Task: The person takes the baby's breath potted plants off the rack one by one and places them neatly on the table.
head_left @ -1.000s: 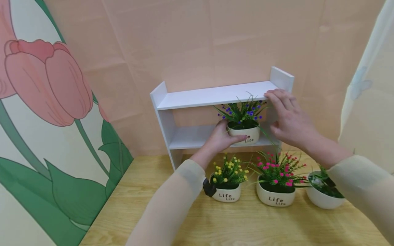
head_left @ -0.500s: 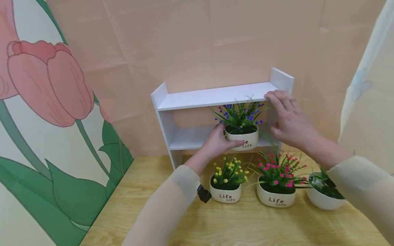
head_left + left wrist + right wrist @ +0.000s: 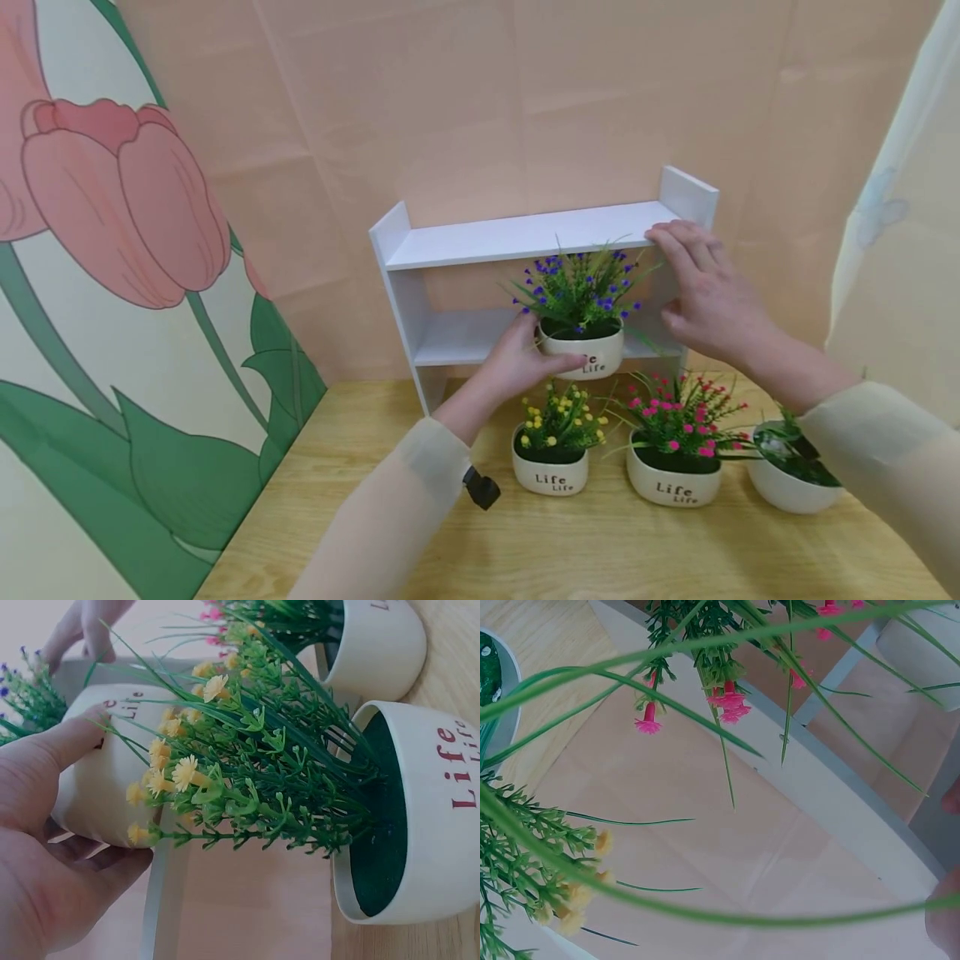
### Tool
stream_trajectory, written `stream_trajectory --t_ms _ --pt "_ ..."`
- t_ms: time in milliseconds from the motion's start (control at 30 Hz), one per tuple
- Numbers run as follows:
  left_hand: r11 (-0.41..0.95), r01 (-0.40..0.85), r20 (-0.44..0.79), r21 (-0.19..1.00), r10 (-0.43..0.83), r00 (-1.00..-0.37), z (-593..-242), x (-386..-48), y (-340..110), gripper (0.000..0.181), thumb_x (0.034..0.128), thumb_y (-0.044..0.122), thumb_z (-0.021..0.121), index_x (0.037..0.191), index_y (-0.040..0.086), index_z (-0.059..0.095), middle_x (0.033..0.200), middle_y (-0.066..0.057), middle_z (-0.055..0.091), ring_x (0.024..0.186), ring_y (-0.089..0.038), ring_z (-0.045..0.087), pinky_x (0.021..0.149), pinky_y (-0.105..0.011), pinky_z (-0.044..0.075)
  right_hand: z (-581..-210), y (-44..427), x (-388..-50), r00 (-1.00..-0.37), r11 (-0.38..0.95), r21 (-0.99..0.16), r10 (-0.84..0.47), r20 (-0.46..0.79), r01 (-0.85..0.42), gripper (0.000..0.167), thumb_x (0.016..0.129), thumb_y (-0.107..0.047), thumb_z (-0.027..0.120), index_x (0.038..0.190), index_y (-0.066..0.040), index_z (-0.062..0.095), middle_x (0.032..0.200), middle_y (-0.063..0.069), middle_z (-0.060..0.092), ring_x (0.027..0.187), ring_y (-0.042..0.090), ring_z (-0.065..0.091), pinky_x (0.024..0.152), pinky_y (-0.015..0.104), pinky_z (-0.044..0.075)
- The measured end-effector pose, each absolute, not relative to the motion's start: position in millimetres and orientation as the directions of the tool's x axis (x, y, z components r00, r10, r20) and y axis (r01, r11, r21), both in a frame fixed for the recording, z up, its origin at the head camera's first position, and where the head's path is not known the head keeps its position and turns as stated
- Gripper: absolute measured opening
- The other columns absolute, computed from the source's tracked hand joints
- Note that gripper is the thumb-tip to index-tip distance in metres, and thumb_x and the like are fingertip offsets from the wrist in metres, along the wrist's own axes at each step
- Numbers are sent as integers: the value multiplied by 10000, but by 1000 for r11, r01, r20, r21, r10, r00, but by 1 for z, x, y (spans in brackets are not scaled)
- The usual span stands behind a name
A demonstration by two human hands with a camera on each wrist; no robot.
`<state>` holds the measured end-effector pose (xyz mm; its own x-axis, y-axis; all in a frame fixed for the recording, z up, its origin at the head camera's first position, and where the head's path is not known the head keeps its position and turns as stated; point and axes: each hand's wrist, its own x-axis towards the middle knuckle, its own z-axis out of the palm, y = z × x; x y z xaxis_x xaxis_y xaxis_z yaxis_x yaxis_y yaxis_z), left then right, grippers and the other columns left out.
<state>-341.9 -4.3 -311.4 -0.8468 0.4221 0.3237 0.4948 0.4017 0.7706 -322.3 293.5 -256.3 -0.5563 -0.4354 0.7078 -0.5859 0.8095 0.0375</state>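
My left hand (image 3: 517,358) grips a cream oval pot of artificial blue-purple flowers (image 3: 581,346), thumb across its front lettering and fingers round the left side. It hangs upright before the middle board of a white two-tier shelf (image 3: 525,237). In the left wrist view, that pot (image 3: 112,780) lies between thumb and fingers. My right hand (image 3: 708,292) rests its fingertips on the top board's front edge near the right end, with the thumb lower down. Below stand a yellow-flowered pot (image 3: 551,473) and a pink-flowered pot (image 3: 675,483) on the table.
Another white pot with green leaves (image 3: 795,483) stands at the right, partly behind my right sleeve (image 3: 885,433). Everything is on a wooden table (image 3: 600,558). A pinkish backdrop (image 3: 465,100) hangs behind the shelf, and a tulip-print panel (image 3: 135,333) is at the left.
My left hand has moved the blue-purple flower pot a little left, down and towards me, away from the middle board. The right hand stays at the top board's edge.
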Motion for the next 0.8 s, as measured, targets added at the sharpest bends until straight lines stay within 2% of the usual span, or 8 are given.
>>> stream_trajectory --t_ms 367,633,800 --pt "377 511 327 772 454 -829 -313 -324 -28 723 888 396 959 1496 213 613 1267 84 737 1172 -122 682 1044 -393 565 -256 294 -323 -563 814 24 -423 710 -581 1064 659 84 729 1646 -12 342 1627 279 345 1529 525 281 1343 556 189" --pt "307 565 378 766 495 -782 -312 -313 -43 772 912 347 947 1573 334 549 1386 144 695 1307 -97 635 1145 -405 511 -257 296 -326 -551 808 23 -423 719 -589 1056 648 72 720 1634 -13 351 1614 277 358 1516 520 283 1347 522 175" --pt "297 522 347 799 481 -805 -309 -300 -55 751 908 328 951 1551 343 564 1420 131 676 1382 -126 604 1190 -464 484 -258 295 -326 -552 807 16 -417 722 -590 1055 647 77 714 1636 -14 358 1615 280 360 1509 524 290 1339 548 198"
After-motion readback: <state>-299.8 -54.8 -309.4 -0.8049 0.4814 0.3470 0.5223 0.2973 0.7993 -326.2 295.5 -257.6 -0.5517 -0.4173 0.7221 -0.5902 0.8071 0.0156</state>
